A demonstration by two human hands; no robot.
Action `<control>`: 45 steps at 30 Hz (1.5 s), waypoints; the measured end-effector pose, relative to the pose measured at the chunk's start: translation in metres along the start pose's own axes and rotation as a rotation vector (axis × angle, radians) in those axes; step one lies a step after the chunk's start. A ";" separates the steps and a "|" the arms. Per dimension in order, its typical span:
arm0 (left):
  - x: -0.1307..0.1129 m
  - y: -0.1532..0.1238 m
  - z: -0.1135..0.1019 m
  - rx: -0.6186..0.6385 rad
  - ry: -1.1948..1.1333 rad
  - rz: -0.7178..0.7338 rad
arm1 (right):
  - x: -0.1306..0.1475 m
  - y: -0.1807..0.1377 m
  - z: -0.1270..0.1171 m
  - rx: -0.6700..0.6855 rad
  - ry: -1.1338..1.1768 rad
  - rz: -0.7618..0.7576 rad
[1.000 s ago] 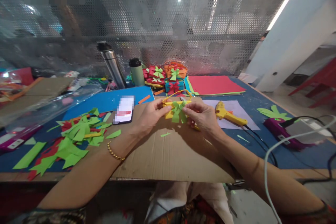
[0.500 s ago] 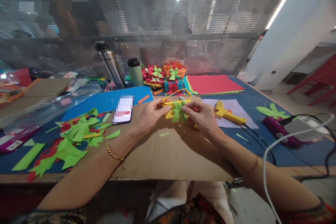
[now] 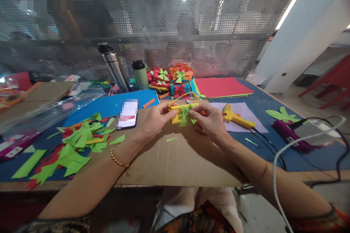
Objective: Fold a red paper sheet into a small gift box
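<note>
Just above the cardboard sheet (image 3: 175, 164), a small yellow paper bag (image 3: 175, 119) with a thin loop handle is held between both hands. My left hand (image 3: 157, 118) pinches its left end, thumb in front and fingers behind. A green paper bow (image 3: 185, 115) sits on the bag's front face. My right hand (image 3: 209, 118) is closed at the bow's right side, thumb and forefinger against it; its other fingers are partly hidden behind. To the right, a yellow glue gun (image 3: 237, 117) lies on a pale paper sheet (image 3: 259, 125).
Green and red paper scraps (image 3: 79, 142) pile up at left, beside a phone (image 3: 128, 114). Finished paper bags (image 3: 179, 76), a steel flask (image 3: 114, 67) and a green bottle (image 3: 140, 74) stand behind. At right are red sheets (image 3: 222, 87), a purple power strip (image 3: 290, 136) and cables.
Both hands stay on the yellow bag with almost no movement. The right fingertips still press at the bow; the whole view shifts very slightly.
</note>
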State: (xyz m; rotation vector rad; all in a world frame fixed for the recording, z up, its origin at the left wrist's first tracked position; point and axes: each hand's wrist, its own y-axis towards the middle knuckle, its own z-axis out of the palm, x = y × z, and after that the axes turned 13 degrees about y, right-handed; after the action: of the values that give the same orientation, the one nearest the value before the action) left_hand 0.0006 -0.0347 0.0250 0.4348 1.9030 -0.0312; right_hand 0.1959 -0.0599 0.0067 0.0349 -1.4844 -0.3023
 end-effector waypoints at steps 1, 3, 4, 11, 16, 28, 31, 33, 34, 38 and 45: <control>0.000 0.000 0.000 -0.003 -0.001 0.000 | -0.001 0.000 0.000 0.005 -0.008 -0.008; 0.000 0.000 0.000 0.000 -0.016 -0.003 | -0.002 0.001 -0.002 0.012 -0.022 -0.028; 0.000 0.000 0.000 0.004 -0.028 -0.004 | -0.003 0.002 -0.002 0.017 -0.027 -0.042; 0.000 0.000 0.000 0.009 -0.073 -0.029 | -0.005 0.000 -0.003 0.028 -0.069 -0.169; 0.005 0.003 -0.002 0.032 -0.141 -0.049 | 0.005 0.000 -0.007 -0.032 -0.102 -0.230; 0.011 0.010 -0.005 0.036 -0.269 -0.135 | 0.008 0.012 -0.023 -0.075 -0.105 -0.221; 0.012 0.013 -0.007 0.054 -0.314 -0.126 | 0.007 0.017 -0.026 -0.015 0.050 -0.081; 0.015 0.016 -0.008 0.049 -0.343 -0.124 | 0.008 0.018 -0.026 0.072 0.130 0.020; 0.017 0.017 -0.009 0.044 -0.355 -0.122 | 0.009 0.018 -0.025 0.116 0.148 0.053; 0.020 0.018 -0.007 0.026 -0.381 -0.092 | 0.013 0.013 -0.020 0.269 0.189 0.083; 0.017 0.016 -0.003 0.021 -0.414 -0.078 | 0.009 0.012 -0.017 0.305 0.275 0.105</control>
State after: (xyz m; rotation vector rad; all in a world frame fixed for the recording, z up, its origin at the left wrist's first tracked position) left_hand -0.0023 -0.0143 0.0137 0.3374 1.5116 -0.1795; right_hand 0.2152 -0.0534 0.0164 0.2336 -1.2426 0.0171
